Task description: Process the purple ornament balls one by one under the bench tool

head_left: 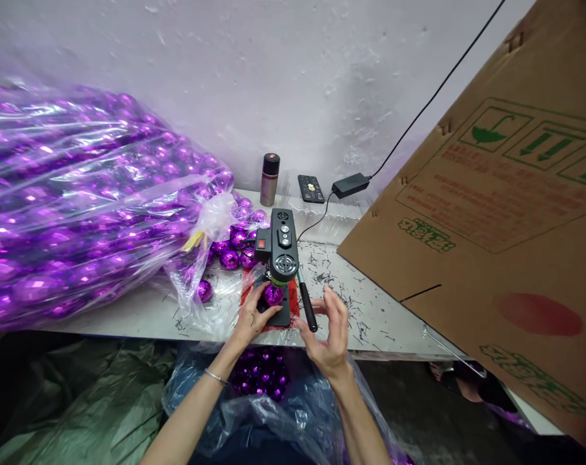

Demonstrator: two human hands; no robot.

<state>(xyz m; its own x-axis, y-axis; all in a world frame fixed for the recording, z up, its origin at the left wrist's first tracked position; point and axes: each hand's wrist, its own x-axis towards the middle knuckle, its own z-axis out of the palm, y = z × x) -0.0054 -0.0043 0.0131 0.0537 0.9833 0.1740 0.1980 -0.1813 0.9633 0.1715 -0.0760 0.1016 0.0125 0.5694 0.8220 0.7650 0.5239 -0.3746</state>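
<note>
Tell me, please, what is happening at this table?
A person's left hand holds a shiny purple ball under the top part of a small black machine. The right hand is open beside the machine's lever. More purple balls lie loose left of the machine, near a large clear bag full of them.

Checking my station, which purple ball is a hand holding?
The purple ball beneath the head of the black machine; it alone is held, by the left hand.
</note>
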